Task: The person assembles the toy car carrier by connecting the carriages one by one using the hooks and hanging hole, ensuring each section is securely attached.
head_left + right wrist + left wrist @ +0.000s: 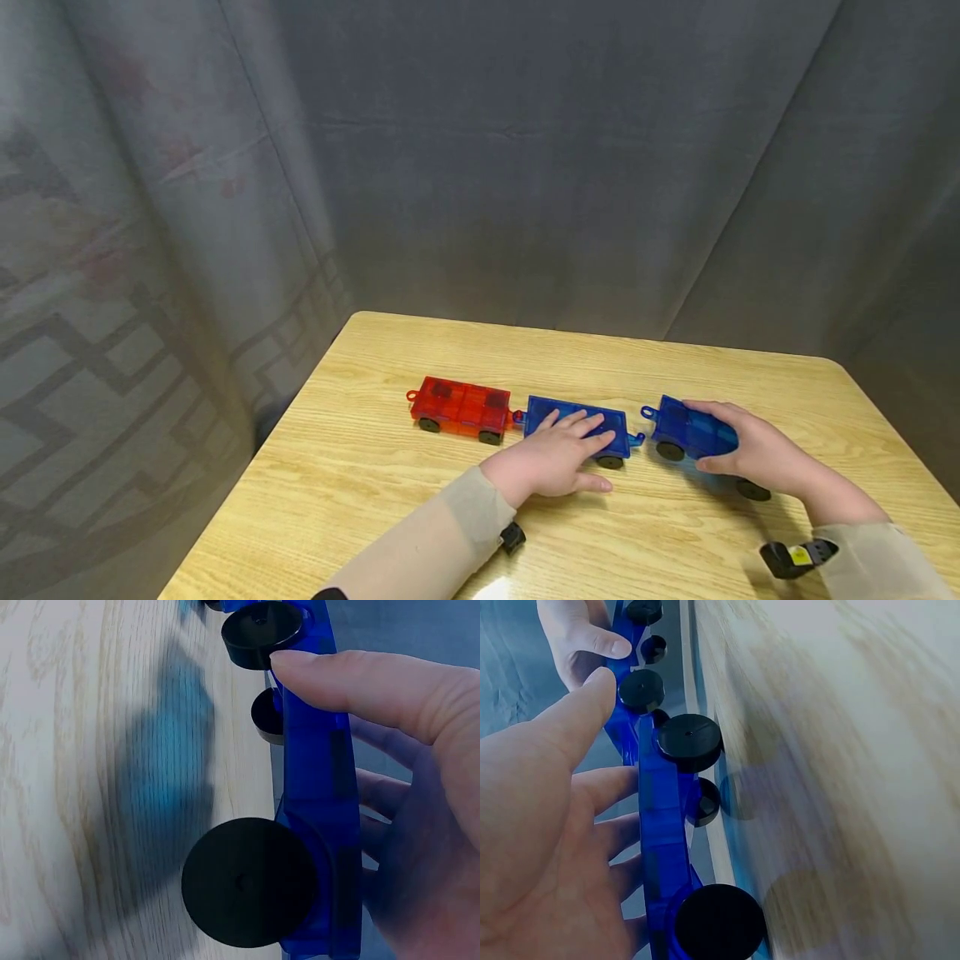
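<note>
In the head view my left hand [558, 458] rests on top of a see-through blue toy train car [542, 408], its fingers spread and straight. My right hand [765, 454] grips a second blue toy train car [675, 423] between thumb and fingers, slightly above the table. That car's ring stands apart from the hook [637, 439] of the middle car. To the left, a red toy train car [459, 407] is joined at its hook to the middle car's ring. The right wrist view shows my thumb [352, 686] against the held car's side, near a black wheel [251, 881].
All the cars are on or over a light wooden table [360, 517] with rounded far corners. Grey curtains [510, 167] hang behind it, and a patterned curtain [150, 292] hangs at the left. Black straps with small devices [798, 557] sit at both wrists.
</note>
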Demonstrator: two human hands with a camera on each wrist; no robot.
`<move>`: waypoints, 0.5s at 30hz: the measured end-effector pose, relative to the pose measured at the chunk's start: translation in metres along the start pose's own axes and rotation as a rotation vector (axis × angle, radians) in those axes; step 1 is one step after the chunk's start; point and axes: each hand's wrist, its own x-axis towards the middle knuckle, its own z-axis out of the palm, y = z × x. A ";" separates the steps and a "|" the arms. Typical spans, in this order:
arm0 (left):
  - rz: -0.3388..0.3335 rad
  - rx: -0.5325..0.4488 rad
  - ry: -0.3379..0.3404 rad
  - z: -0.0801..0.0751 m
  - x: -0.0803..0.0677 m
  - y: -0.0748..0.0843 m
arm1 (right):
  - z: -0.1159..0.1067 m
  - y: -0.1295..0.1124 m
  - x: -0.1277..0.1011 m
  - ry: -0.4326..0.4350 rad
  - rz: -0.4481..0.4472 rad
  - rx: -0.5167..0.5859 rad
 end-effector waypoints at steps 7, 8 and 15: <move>-0.004 -0.007 0.001 -0.001 0.000 0.001 | 0.002 0.001 -0.001 -0.010 -0.008 -0.011; -0.006 -0.004 0.001 -0.001 0.000 0.001 | 0.002 0.001 -0.001 -0.011 -0.010 -0.014; -0.013 -0.008 -0.003 -0.001 0.001 0.001 | 0.000 0.001 -0.002 -0.024 -0.021 0.000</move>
